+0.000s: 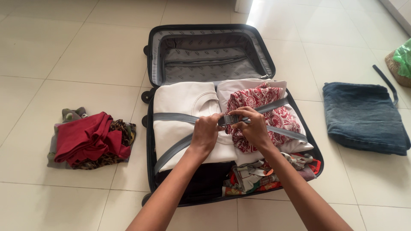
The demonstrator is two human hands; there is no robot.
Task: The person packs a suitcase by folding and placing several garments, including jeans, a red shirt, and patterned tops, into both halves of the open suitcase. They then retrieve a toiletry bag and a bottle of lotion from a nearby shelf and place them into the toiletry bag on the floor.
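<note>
Both hands, left hand [205, 132] and right hand [253, 127], grasp with clenched fingers the grey buckle [230, 119] (strap centre) over white clothes [182, 107] in the suitcase [150, 141], red pile [90, 137] at 9 o'clock.

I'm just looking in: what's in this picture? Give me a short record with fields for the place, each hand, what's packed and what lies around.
place: open suitcase on a pale tiled floor
left hand: left hand grips the grey strap beside the buckle
right hand: right hand pinches the buckle
packed: white folded garment, red and white patterned cloth, mixed patterned clothes below
lid: grey lined lid, lying open
left of case: red garment pile
right of case: folded denim
</note>
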